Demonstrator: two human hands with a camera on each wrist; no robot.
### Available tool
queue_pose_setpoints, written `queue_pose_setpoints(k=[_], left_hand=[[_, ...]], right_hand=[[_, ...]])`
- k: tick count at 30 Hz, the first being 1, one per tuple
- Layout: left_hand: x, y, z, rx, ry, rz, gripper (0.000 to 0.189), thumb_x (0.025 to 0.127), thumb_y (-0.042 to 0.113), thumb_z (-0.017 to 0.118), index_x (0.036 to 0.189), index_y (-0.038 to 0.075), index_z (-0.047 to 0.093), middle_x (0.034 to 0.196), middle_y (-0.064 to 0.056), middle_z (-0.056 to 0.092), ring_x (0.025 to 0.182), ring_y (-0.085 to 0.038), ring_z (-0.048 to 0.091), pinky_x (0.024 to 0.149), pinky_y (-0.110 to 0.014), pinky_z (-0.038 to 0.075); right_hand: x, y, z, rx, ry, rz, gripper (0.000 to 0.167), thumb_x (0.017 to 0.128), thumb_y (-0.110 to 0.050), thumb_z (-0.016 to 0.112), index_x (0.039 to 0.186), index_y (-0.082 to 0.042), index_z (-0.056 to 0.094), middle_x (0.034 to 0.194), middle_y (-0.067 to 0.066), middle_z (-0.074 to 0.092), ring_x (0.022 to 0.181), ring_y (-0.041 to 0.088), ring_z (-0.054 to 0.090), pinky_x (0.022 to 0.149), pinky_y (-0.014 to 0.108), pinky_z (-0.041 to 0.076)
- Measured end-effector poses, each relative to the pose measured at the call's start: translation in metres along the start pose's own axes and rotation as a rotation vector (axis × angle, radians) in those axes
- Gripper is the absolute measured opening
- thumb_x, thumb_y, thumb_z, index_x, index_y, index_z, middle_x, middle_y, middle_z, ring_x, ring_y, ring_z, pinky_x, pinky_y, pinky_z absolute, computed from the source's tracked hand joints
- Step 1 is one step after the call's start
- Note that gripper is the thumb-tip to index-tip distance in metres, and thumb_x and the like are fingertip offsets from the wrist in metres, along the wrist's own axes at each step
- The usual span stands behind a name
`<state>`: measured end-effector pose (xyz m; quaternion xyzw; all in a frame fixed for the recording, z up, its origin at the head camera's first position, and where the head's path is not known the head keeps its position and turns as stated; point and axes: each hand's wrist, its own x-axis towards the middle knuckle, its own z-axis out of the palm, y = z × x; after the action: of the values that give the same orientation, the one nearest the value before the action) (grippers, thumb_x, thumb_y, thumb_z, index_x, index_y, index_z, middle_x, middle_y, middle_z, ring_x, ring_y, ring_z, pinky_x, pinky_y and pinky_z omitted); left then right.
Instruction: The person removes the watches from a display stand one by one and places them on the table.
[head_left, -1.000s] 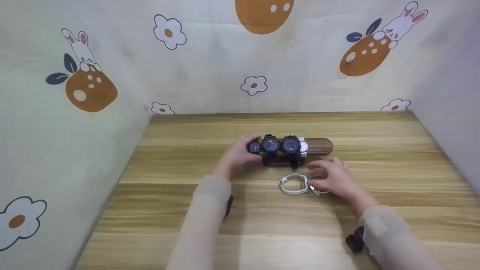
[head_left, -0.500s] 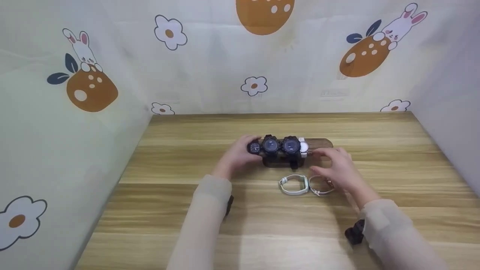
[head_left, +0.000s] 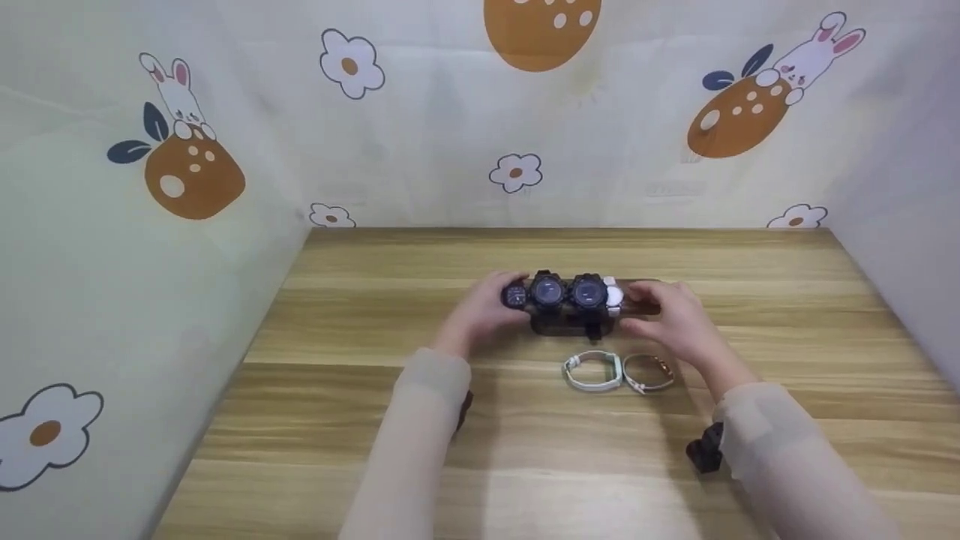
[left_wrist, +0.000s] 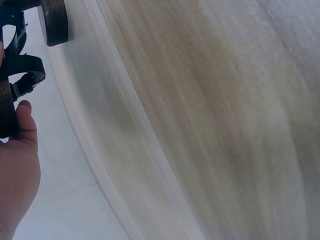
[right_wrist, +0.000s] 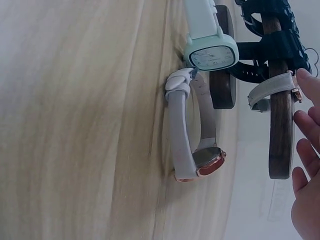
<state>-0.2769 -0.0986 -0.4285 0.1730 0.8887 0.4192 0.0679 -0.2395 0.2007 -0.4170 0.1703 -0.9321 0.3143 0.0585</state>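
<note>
My left hand (head_left: pixel 484 309) grips the left end of a dark wooden watch stand (right_wrist: pixel 281 145), by a small square black watch (head_left: pixel 515 295). Two chunky black watches (head_left: pixel 549 291) and a white-strapped watch (head_left: pixel 614 297) sit further right along its bar. Around the bar's right end my right hand (head_left: pixel 684 322) is spread, thumb in front, fingers loosely bent. In the right wrist view its fingertips lie close beside the bar and white-strapped watch; contact is unclear. On the table in front stand a mint-green watch (right_wrist: pixel 212 56) and a white watch with a rose-gold case (right_wrist: pixel 180 130), straps buckled into loops.
The wood-grain table (head_left: pixel 570 465) carries everything. Its back edge meets a printed cloth wall (head_left: pixel 420 150), with more cloth at the left and right sides. The stand's base (head_left: pixel 546 327) rests on the table below the bar.
My right hand has moved from the rose-gold watch up to the bar's right end, uncovering that watch on the table. The left hand keeps its hold on the stand.
</note>
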Motion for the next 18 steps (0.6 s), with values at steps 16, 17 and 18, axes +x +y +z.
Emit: queue_pose_setpoints(k=[16,17,18], left_hand=[[0.002,0.001,0.002,0.004,-0.008,0.016,0.07,0.073,0.009,0.077,0.137,0.013,0.047,0.138,-0.01,0.045,0.125,-0.026,0.042,0.107,-0.041,0.03],[0.002,0.0,0.001,0.006,-0.005,0.011,0.07,0.073,0.008,0.077,0.137,0.013,0.047,0.138,-0.01,0.045,0.125,-0.026,0.042,0.107,-0.041,0.03],[0.002,0.0,0.001,0.006,-0.002,0.008,0.071,0.073,0.008,0.077,0.137,0.013,0.047,0.138,-0.01,0.045,0.125,-0.026,0.042,0.107,-0.042,0.03]], right_hand=[[0.015,-0.009,0.005,0.012,-0.091,0.023,0.068,0.076,-0.017,0.075,0.134,0.004,0.045,0.122,0.025,0.053,0.114,0.04,0.04,0.1,0.057,0.032],[0.015,-0.01,0.006,0.008,-0.09,0.019,0.068,0.077,-0.018,0.075,0.134,0.003,0.045,0.123,0.025,0.053,0.113,0.04,0.041,0.099,0.056,0.032],[0.016,-0.01,0.007,0.002,-0.087,0.017,0.068,0.077,-0.018,0.075,0.134,0.003,0.045,0.123,0.025,0.053,0.113,0.04,0.041,0.099,0.056,0.033]])
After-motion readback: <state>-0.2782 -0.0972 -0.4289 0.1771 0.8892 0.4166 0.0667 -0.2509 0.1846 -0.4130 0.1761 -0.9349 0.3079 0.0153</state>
